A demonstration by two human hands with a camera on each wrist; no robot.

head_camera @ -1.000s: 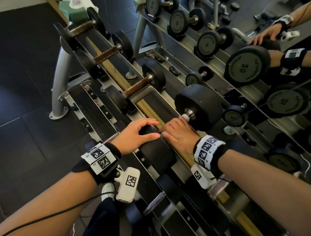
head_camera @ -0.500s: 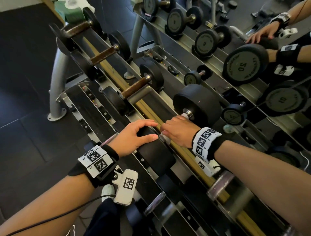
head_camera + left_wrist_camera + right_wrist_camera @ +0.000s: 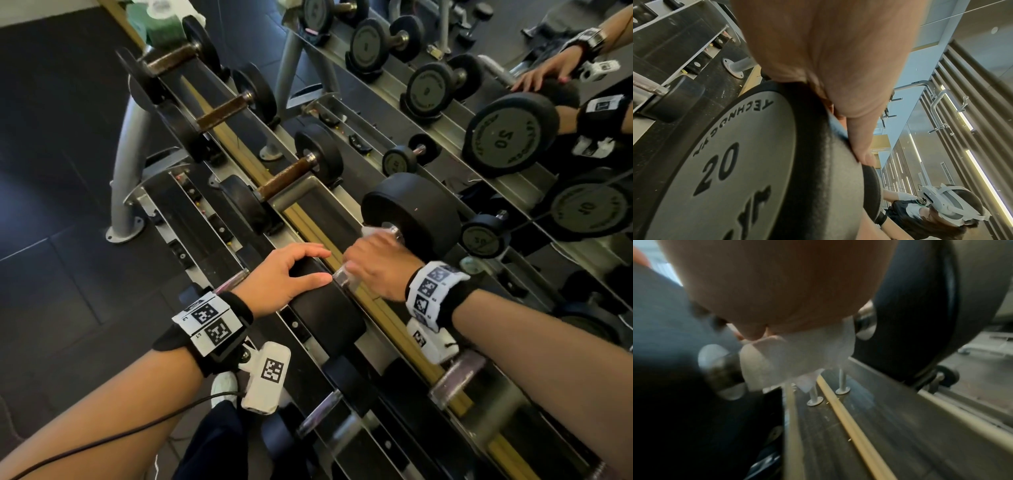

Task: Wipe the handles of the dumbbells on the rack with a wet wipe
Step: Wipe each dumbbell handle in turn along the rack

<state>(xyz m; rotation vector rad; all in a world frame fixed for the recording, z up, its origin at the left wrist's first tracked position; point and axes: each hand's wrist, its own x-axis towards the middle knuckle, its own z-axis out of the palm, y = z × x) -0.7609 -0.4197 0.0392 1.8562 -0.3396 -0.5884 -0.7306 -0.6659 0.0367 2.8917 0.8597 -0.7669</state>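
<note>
Dark tiled floor (image 3: 51,240) under grey steel legs (image 3: 128,171) bolted down by round plates. Mirror (image 3: 513,41) behind, doubling the scene. Slatted wall (image 3: 966,91) with vertical light strips (image 3: 982,170); pale ceiling (image 3: 937,45) reflected above.

The dumbbell (image 3: 409,217) under the hands has black rubber heads and a grey end plate (image 3: 731,164) with black "20" lettering. The wet wipe (image 3: 797,353) is white. Farther dumbbells carry rusty brown handles (image 3: 286,178). The rack (image 3: 130,164) is silver-grey; black-and-white square-patterned bands (image 3: 433,291) wrap both wrists.
</note>
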